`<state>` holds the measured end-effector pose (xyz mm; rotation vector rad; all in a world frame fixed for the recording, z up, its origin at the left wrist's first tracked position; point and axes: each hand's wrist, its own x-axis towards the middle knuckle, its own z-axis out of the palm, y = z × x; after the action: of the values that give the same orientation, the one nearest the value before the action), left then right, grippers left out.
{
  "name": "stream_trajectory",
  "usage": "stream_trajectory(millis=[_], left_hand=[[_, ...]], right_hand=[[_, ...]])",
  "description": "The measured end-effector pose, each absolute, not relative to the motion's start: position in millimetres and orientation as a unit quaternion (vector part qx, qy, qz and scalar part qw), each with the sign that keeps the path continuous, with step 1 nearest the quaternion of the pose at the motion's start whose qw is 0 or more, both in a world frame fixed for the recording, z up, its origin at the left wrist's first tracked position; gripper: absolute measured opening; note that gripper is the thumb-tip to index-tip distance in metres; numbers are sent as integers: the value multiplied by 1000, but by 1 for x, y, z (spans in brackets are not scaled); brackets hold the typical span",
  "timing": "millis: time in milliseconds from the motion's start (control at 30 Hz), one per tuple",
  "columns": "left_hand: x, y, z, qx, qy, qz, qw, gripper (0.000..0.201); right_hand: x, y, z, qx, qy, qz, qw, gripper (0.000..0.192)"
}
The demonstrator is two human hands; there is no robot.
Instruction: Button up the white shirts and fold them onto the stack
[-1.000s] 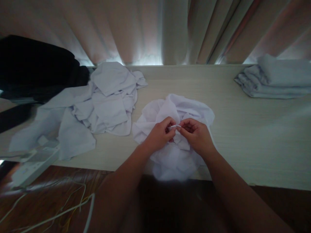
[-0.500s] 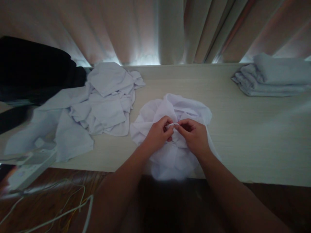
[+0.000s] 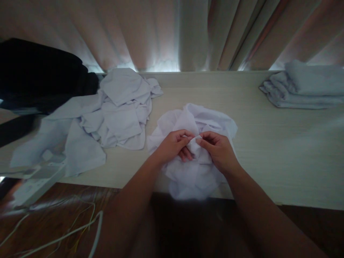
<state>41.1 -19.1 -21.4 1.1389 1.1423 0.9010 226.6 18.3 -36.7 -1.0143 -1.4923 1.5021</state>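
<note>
— White cloth, crumpled: where does it lie from the hands?

— The white garment (image 3: 199, 143) sits bunched at the near edge of the pale table (image 3: 268, 143), right under both hands, with its lower part drooping over that edge. It has no clear long axis; it is a rounded heap.

— Which hand is nearer the pinched bit?

— Neither. The left hand (image 3: 173, 147) and right hand (image 3: 219, 150) meet over the middle of the heap, fingertips almost touching, each closed on the same small fold of fabric.

— And their pose?

— Forearms come in from below and converge. Fingers are curled, thumbs pressed against forefingers, knuckles up.

— Anything beside them?

— A loose pile of white clothes (image 3: 107, 118) lies to the left, folded white cloth (image 3: 306, 86) far right, curtains (image 3: 172, 32) behind.
</note>
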Motion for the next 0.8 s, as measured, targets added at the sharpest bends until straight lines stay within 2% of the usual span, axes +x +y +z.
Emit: stream_trajectory(millis=[167, 367, 800], left_hand=[[37, -21, -15, 548, 521, 358, 548, 19], [42, -22, -21, 568, 548, 380, 482, 17], [41, -26, -30, 582, 504, 396, 501, 15]], right_hand=[[224, 17, -38, -404, -580, 588, 393, 23], [222, 17, -40, -399, -572, 593, 403, 26], [229, 18, -34, -368, -545, 651, 379, 25]])
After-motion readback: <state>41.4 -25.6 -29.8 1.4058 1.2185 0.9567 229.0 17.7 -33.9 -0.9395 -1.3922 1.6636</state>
